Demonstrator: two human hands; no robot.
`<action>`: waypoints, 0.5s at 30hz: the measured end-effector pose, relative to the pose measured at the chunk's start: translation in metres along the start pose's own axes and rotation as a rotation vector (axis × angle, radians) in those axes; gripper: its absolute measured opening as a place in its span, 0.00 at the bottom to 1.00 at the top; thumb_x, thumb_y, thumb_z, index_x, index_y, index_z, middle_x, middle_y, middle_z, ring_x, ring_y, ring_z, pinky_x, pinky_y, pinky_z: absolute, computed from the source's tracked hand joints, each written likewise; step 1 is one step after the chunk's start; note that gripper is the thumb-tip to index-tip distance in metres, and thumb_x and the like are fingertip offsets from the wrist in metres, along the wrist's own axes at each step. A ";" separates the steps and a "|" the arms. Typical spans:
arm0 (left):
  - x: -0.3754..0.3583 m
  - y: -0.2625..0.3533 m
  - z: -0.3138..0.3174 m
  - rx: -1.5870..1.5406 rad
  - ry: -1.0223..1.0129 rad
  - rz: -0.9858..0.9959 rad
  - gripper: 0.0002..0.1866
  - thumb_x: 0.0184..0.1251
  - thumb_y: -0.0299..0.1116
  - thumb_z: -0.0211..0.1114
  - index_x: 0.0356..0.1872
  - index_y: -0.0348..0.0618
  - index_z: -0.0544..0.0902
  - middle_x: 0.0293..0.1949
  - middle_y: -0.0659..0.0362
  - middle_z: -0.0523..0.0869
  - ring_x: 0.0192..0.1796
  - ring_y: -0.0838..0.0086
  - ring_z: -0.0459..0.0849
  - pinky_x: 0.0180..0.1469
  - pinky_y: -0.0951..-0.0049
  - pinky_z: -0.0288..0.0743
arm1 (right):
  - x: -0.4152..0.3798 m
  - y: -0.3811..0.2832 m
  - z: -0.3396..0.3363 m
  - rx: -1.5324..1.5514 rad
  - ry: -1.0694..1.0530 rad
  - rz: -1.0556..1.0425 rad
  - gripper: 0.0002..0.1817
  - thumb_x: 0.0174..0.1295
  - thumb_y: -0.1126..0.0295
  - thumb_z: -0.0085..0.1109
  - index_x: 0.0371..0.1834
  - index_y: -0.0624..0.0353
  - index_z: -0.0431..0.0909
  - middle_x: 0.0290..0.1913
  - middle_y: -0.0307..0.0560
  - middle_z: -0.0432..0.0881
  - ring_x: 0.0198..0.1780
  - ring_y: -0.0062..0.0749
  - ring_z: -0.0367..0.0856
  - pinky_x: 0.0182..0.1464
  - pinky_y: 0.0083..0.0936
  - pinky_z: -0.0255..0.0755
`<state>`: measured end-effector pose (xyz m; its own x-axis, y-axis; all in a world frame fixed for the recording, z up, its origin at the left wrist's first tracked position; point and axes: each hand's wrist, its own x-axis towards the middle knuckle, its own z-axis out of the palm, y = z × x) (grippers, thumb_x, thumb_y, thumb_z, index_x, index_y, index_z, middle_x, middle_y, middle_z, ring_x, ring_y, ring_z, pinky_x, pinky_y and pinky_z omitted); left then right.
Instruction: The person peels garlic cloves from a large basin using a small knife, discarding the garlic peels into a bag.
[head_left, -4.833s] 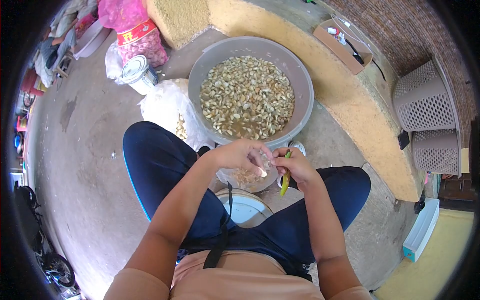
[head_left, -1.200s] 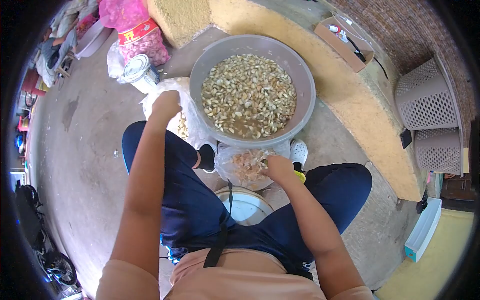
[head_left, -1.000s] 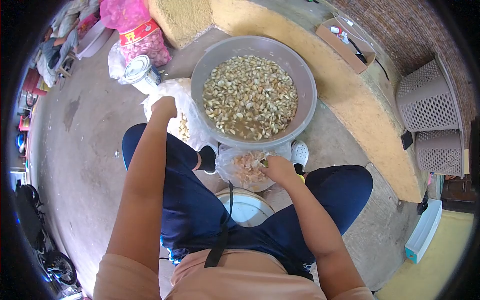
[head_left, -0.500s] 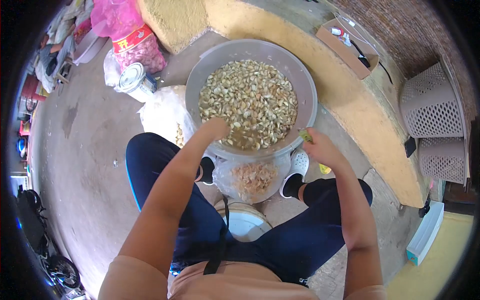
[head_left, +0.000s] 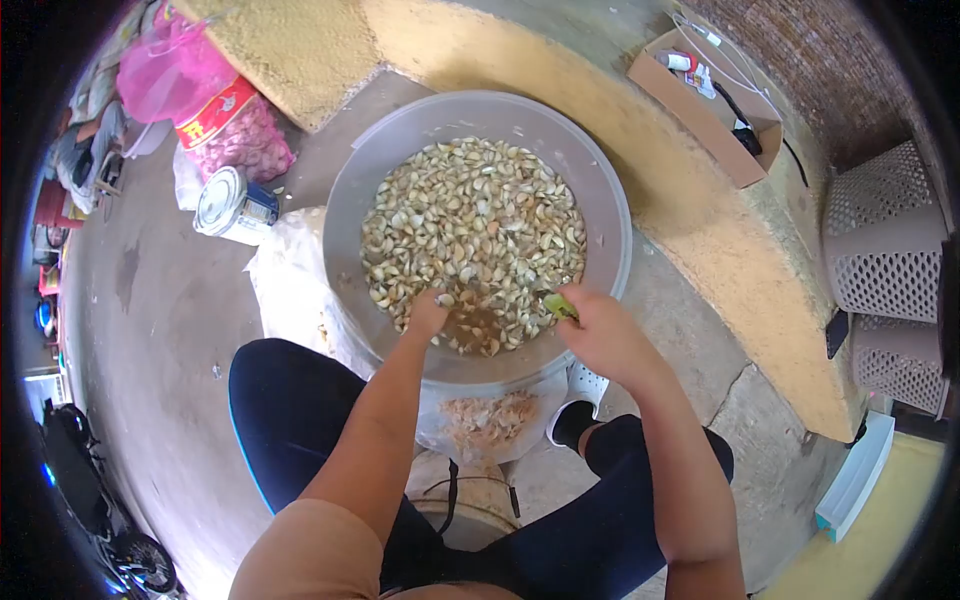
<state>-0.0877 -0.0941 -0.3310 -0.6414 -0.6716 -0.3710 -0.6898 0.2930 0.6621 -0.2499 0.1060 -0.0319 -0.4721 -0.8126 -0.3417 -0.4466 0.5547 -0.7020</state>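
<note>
So the action's moved over to the tub, left hand at its near-side cloves (can't tell its grip), right hand clamped on a green tool.

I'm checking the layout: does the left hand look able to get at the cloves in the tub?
Probably yes: the left hand is within the rim of the tub, right by the cloves, with nothing visible blocking it.

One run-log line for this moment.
left hand: at pale garlic cloves in round grey plastic tub, grip unclear | right hand: gripping small green tool over tub | clear plastic bag: brown peels inside
</note>
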 end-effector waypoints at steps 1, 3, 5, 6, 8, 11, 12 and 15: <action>0.006 -0.002 0.005 -0.038 0.003 -0.025 0.20 0.45 0.25 0.59 0.44 0.41 0.78 0.43 0.47 0.79 0.47 0.56 0.76 0.49 0.66 0.69 | 0.001 -0.003 -0.002 0.025 0.001 0.008 0.13 0.52 0.74 0.48 0.41 0.64 0.69 0.27 0.58 0.75 0.31 0.45 0.75 0.34 0.33 0.67; 0.021 -0.007 0.016 0.043 -0.040 -0.012 0.19 0.45 0.24 0.59 0.44 0.39 0.78 0.41 0.47 0.80 0.47 0.56 0.76 0.50 0.64 0.69 | 0.004 -0.006 -0.007 0.076 0.005 0.020 0.14 0.52 0.74 0.49 0.43 0.64 0.69 0.28 0.58 0.75 0.31 0.45 0.76 0.34 0.32 0.67; 0.031 -0.017 0.026 0.130 -0.072 0.038 0.18 0.46 0.25 0.60 0.43 0.38 0.78 0.41 0.47 0.80 0.48 0.56 0.75 0.50 0.64 0.68 | 0.008 0.000 -0.007 0.101 0.026 -0.004 0.15 0.52 0.74 0.49 0.44 0.65 0.69 0.28 0.58 0.75 0.31 0.45 0.76 0.34 0.32 0.67; 0.031 -0.014 0.026 0.164 -0.093 0.036 0.18 0.46 0.26 0.61 0.43 0.38 0.78 0.40 0.47 0.80 0.47 0.55 0.76 0.49 0.64 0.68 | 0.010 0.002 -0.006 0.114 0.036 -0.018 0.15 0.52 0.74 0.49 0.45 0.65 0.69 0.29 0.58 0.75 0.31 0.45 0.76 0.34 0.31 0.67; 0.028 0.000 0.023 0.226 -0.135 0.033 0.17 0.47 0.29 0.62 0.41 0.38 0.78 0.39 0.47 0.80 0.46 0.55 0.76 0.48 0.63 0.69 | 0.012 0.004 -0.007 0.121 0.028 0.004 0.16 0.52 0.74 0.49 0.45 0.65 0.69 0.28 0.57 0.75 0.30 0.45 0.75 0.34 0.30 0.67; 0.027 0.005 0.027 0.098 -0.178 -0.124 0.14 0.50 0.31 0.62 0.39 0.39 0.79 0.38 0.48 0.81 0.42 0.55 0.77 0.47 0.63 0.70 | 0.013 0.003 -0.010 0.123 0.010 0.039 0.15 0.51 0.74 0.49 0.43 0.66 0.69 0.31 0.60 0.75 0.34 0.50 0.75 0.37 0.35 0.68; 0.026 0.006 0.026 0.081 -0.169 -0.135 0.13 0.51 0.32 0.60 0.38 0.39 0.79 0.37 0.47 0.81 0.42 0.55 0.78 0.46 0.62 0.70 | 0.014 0.002 -0.012 0.122 0.005 0.047 0.14 0.50 0.74 0.49 0.41 0.67 0.69 0.33 0.61 0.75 0.36 0.53 0.75 0.38 0.38 0.68; 0.027 0.013 0.018 0.073 -0.191 -0.153 0.12 0.55 0.35 0.57 0.35 0.38 0.80 0.34 0.46 0.81 0.39 0.56 0.79 0.43 0.62 0.70 | 0.016 0.003 -0.015 0.172 0.016 0.079 0.15 0.49 0.74 0.50 0.42 0.67 0.69 0.32 0.61 0.75 0.36 0.54 0.75 0.39 0.39 0.67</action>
<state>-0.1199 -0.0958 -0.3445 -0.5747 -0.5731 -0.5841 -0.8016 0.2505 0.5429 -0.2699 0.0971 -0.0303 -0.5132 -0.7639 -0.3912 -0.2720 0.5771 -0.7700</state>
